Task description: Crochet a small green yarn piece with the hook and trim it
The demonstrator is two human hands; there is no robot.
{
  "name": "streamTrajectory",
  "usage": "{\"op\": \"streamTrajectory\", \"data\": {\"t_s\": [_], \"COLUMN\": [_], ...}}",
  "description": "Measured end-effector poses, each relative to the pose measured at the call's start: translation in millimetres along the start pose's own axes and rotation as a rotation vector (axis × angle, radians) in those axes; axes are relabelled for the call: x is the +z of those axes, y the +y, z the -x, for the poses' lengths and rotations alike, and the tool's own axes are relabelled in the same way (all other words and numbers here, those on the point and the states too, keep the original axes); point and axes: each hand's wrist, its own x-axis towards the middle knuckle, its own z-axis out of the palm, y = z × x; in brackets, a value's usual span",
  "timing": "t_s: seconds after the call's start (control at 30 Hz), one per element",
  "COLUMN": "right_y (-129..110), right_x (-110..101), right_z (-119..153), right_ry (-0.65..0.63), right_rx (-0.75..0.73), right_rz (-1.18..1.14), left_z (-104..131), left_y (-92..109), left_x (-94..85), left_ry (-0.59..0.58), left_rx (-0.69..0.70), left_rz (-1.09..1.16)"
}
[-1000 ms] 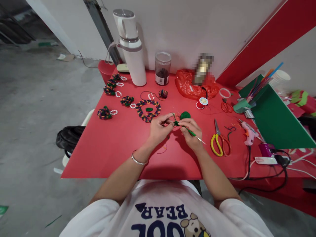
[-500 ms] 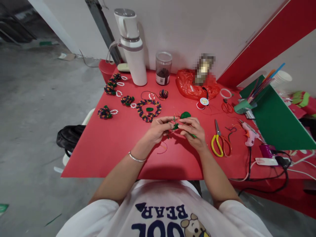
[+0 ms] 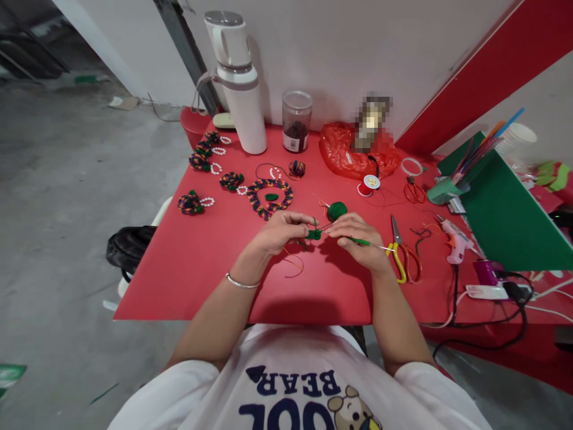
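Note:
My left hand (image 3: 286, 232) pinches a small piece of green crochet work (image 3: 314, 235), with green yarn running up over the index finger. A crochet hook with a green grip (image 3: 359, 241) lies in my right hand (image 3: 358, 239); its metal shaft sticks out behind the hand, and its tip end meets the crochet work. Just beyond the fingers sits a ball of green yarn (image 3: 337, 210). Left of it, a multicoloured crocheted strip (image 3: 256, 200) curves around a small green leaf-shaped piece (image 3: 271, 197).
Several crocheted flowers with bead loops (image 3: 190, 203) lie at the left. Yellow-and-orange-handled scissors (image 3: 398, 254), a pink glue gun (image 3: 456, 242) and a power strip (image 3: 486, 291) are at the right. Behind stand a white flask (image 3: 246, 113), a jar (image 3: 296, 122) and a red thread spool (image 3: 367, 186).
My right hand has drawn a little away to the right from my left hand, and the hook now shows more fully. The green crochet piece has shifted slightly left.

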Motion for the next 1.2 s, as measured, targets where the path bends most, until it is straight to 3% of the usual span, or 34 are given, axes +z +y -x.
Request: {"op": "streamTrajectory", "data": {"t_s": [0.23,0.5,0.67,0.83,0.93,1.07,1.2], "right_y": [-2,9,0,-4,0,5,6], "right_x": [0,24,30,35,39,43,40], "right_z": [4,7,2,2,5,10,12], "right_ry": [0.075,0.222,0.186,0.24,0.268,0.307,0.338], "right_rx": [0.167,0.297,0.125,-0.04,-0.1,-0.114,-0.038], "right_rz": [-0.2,-0.405,-0.12,0.266,0.422,0.45,0.345], "left_z": [-2,-1,-4,-7,-5,-1,-1], "left_y": [-5,-6,-15,-25,-27,-26,-24], "left_x": [-1.0,9.6,19.9,31.3,38.2,44.0,41.4], "left_ry": [-0.066,-0.029,0.078,0.276,0.358,0.325,0.19], "left_rx": [0.058,0.152,0.256,0.442,0.481,0.423,0.301], "left_rz": [-0.067,-0.033,0.012,-0.061,-0.123,-0.053,0.099]}}
